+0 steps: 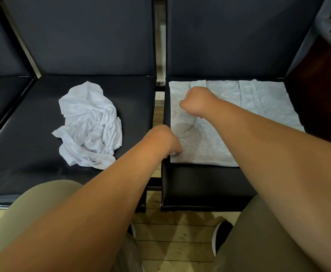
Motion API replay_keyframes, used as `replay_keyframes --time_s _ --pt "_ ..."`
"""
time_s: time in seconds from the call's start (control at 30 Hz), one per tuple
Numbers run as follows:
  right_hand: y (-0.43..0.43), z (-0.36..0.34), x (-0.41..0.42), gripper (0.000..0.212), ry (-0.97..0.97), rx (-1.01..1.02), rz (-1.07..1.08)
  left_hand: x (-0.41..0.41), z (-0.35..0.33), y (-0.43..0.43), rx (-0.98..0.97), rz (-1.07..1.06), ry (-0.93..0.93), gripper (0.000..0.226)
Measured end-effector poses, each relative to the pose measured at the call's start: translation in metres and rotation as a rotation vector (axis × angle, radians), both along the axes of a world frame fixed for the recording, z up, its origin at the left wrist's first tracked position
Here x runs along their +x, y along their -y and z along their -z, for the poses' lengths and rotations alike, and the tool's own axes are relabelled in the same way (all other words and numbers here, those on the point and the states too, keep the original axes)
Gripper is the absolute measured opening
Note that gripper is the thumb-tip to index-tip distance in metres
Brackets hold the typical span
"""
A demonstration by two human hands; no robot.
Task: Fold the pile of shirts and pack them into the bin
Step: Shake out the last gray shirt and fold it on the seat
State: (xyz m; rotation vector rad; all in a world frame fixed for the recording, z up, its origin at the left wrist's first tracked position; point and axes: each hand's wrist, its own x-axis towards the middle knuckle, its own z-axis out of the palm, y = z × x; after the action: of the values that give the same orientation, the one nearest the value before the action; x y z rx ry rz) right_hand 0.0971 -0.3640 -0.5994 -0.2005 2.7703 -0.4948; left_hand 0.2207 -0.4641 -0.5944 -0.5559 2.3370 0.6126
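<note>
Both my forearms are bare and stretched out ahead of me. My left hand [165, 141] comes in from 7 o'clock, wrist bent down and fingers curled, pinching the near corner of the grey shirt [205, 146]. My right hand [197, 103] reaches in from 4 o'clock and sits at about 1 o'clock from the left, knuckles up in a fist. Its fingertips are hidden underneath, so it only seems to grip the same shirt.
</note>
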Motion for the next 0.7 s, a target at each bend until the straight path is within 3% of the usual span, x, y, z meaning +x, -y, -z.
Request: replay_keyframes --time_s 0.1,0.23,0.37,0.47,0.63,0.7 --pt "0.014 0.005 -0.015 0.035 -0.075 0.007 -0.016 -0.003 0.000 0.004 0.142 -0.085 0.030 0.021" --pt "0.042 0.011 -0.039 0.025 -0.108 0.061 -0.052 -0.009 -0.002 0.011 0.339 -0.255 0.071 0.029" --pt "0.062 0.022 -0.065 0.072 -0.160 0.124 0.031 -0.014 -0.002 0.016 0.490 -0.328 0.122 0.032" --pt "0.075 0.035 -0.080 0.054 -0.152 0.174 0.089 -0.018 0.000 0.017 0.506 -0.343 0.155 0.023" --pt "0.082 0.043 -0.092 0.011 -0.152 0.179 0.085 -0.026 0.008 0.016 0.456 -0.338 0.132 0.029" --pt "0.080 0.037 -0.100 0.004 -0.127 0.178 0.064 -0.027 0.007 0.016 0.441 -0.328 0.145 0.031"
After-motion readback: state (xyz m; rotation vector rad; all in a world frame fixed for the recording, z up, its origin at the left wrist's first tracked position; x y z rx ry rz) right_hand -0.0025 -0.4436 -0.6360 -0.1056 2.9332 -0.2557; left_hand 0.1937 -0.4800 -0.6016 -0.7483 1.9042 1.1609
